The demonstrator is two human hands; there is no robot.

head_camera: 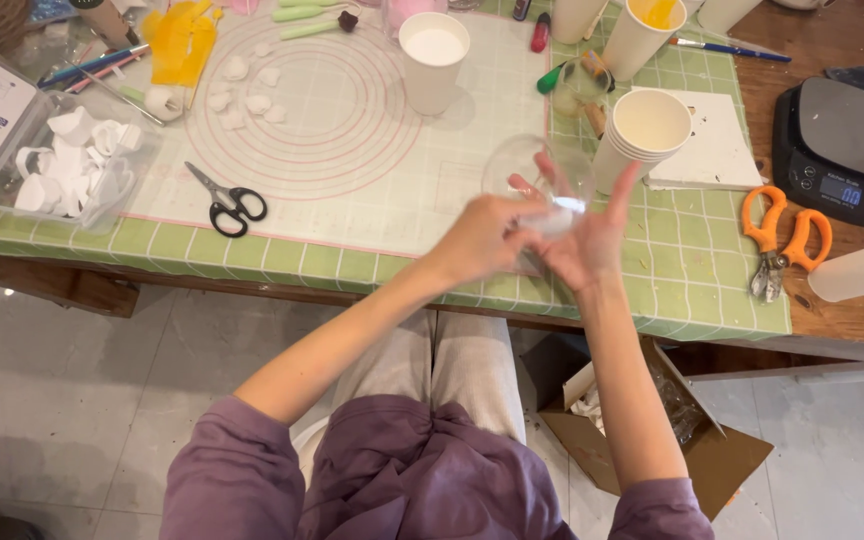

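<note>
Hands (pixel 537 235) cup clear glass dome (pixel 532 170) together.

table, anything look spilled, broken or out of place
Nothing looks spilled or broken. Both hands, left and right, hold a clear dome above the mat. The only loose bits are white pieces scattered on the mat and an open cardboard box on the floor.
</note>
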